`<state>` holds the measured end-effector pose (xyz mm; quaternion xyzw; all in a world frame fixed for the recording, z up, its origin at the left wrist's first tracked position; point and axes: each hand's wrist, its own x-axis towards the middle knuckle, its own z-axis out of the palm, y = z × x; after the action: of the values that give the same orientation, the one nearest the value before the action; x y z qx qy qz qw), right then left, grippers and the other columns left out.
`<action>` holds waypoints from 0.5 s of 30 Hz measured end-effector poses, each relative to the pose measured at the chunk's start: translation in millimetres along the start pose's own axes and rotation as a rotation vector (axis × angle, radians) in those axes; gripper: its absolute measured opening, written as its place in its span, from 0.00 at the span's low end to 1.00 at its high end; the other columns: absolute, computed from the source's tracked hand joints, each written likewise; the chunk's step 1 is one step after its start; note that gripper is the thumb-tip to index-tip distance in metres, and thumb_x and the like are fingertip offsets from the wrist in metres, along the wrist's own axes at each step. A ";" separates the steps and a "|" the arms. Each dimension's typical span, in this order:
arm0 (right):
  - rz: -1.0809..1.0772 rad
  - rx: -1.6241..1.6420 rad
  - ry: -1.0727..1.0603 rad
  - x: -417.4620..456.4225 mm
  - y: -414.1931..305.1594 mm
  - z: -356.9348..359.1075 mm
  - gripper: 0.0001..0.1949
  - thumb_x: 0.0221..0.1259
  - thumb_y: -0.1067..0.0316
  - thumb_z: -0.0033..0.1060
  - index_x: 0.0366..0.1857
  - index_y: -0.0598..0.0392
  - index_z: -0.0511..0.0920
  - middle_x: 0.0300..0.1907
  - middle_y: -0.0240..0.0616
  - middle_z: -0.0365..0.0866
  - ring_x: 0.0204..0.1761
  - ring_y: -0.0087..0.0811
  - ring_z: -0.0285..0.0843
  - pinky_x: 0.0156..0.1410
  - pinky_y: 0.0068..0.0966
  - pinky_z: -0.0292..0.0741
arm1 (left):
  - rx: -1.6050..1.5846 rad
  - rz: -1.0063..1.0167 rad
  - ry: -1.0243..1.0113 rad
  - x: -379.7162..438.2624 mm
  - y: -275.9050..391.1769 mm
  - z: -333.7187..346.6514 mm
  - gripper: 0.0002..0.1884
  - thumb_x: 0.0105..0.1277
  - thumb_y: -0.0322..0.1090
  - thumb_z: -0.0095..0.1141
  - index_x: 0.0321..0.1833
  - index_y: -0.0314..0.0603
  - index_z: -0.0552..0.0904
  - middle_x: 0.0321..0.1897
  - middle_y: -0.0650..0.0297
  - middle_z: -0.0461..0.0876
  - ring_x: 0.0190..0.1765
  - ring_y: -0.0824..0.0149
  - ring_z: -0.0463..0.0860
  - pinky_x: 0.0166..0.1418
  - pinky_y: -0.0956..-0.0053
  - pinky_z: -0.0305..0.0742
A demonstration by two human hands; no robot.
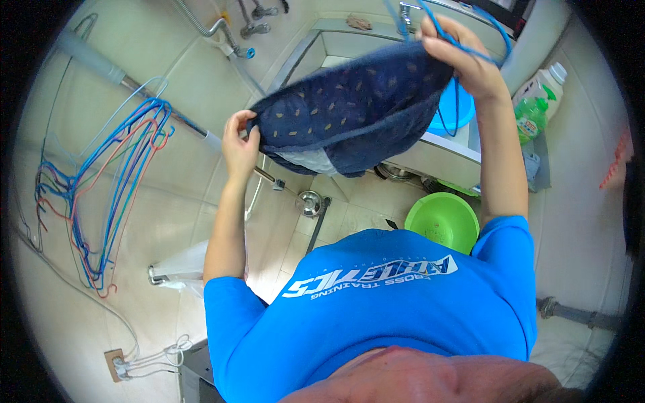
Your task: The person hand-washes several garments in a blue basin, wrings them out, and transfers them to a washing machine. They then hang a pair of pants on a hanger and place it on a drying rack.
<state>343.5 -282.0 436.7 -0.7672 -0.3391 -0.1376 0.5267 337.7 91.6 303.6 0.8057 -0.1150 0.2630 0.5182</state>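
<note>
A dark navy cloth garment (347,106) with small pale flecks and a light patch on its lower edge is stretched between my hands, above the front of a sink. My left hand (241,136) pinches its left end between thumb and fingers. At the upper right, my right hand (461,53) grips the other end. A blue clothes hanger (496,30) hangs about my right hand, partly blurred; whether it touches the garment is hard to tell. Behind the garment, a blue basin (456,108) is partly hidden in the sink.
The sink (297,58) has a metal tap (407,12). Detergent bottles (531,118) stand to its right. A green basin (441,221) rests below, near a floor drain (310,203). Several coloured hangers (113,186) hang from a rail (184,119) at left. A wall socket (117,364) holds plugged cables.
</note>
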 end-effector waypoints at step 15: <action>0.530 0.354 -0.141 -46.5 28.0 48.4 0.18 0.60 0.53 0.51 0.16 0.52 0.75 0.17 0.24 0.70 0.22 0.15 0.62 0.29 0.14 0.57 | -0.413 -0.132 -0.035 42.6 35.8 25.5 0.06 0.60 0.31 0.56 0.37 0.38 0.77 0.28 0.72 0.76 0.32 0.82 0.72 0.37 0.88 0.66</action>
<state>321.1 -261.8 370.5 -0.7331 -0.1816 0.1187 0.6446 364.7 56.9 346.2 0.6925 -0.1223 0.1852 0.6864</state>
